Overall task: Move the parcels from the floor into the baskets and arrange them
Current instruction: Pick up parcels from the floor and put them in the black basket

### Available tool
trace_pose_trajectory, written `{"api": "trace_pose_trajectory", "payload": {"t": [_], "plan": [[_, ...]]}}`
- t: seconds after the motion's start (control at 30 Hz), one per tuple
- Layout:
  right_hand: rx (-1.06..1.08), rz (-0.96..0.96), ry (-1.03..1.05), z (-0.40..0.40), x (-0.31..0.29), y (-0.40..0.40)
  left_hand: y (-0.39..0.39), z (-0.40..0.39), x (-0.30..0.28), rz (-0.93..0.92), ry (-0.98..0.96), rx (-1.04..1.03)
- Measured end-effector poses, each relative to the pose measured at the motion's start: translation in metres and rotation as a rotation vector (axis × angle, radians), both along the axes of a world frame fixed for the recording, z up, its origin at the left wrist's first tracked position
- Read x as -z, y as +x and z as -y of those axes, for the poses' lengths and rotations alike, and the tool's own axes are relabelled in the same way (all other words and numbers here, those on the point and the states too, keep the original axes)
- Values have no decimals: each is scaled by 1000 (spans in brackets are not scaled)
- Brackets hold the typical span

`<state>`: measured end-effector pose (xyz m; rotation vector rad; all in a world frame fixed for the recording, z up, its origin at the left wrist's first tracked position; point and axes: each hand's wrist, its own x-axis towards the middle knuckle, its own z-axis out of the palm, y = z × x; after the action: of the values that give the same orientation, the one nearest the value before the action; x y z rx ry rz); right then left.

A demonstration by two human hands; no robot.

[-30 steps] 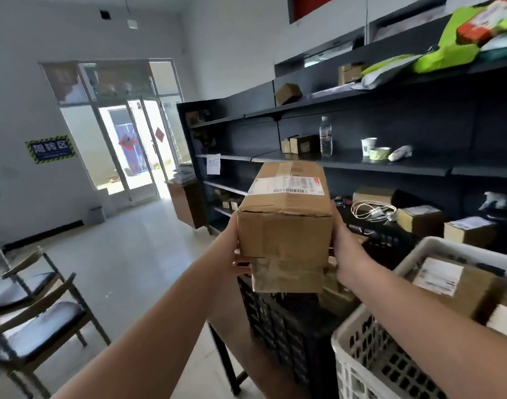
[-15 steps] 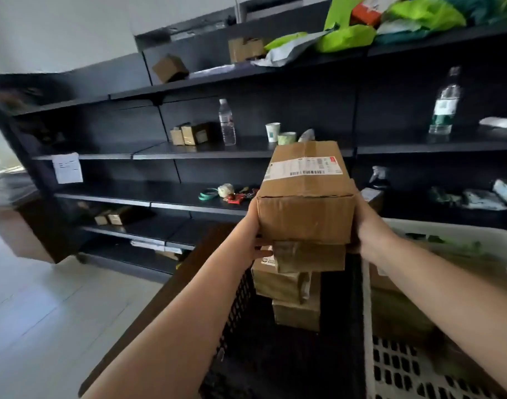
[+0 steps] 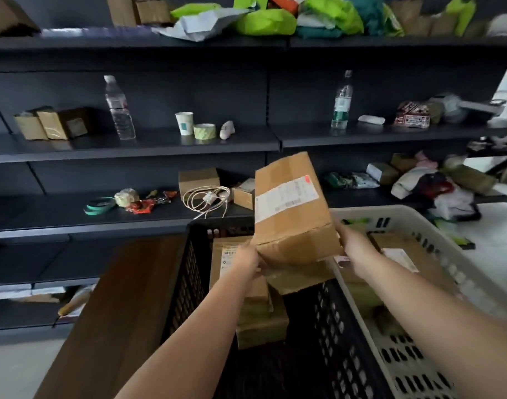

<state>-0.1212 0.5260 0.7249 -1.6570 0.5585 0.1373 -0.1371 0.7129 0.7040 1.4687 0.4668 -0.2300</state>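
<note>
Both hands — left hand, right hand — grip a tilted cardboard parcel above the black basket, beside the white basket. Its white shipping label carries a barcode and red corner — print too blurred to read.

No legible text on parcel label

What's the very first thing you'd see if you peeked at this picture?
The big cardboard box in the middle, tilted, held by the left hand and right hand above a black basket with parcels in it. A white basket sits just to the right. Bright green bags are piled on the top shelf behind.
</note>
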Motion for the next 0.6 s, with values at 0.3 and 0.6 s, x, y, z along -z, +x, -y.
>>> {"api": "trace_pose_trajectory", "payload": {"t": [0.3, 0.6], "plan": [[-210, -28, -512, -25, 43, 6, 9, -18, 23, -46, -46, 62], [-155, 498, -138, -44, -35, 46, 37, -59, 28, 5, -191, -162]]}}
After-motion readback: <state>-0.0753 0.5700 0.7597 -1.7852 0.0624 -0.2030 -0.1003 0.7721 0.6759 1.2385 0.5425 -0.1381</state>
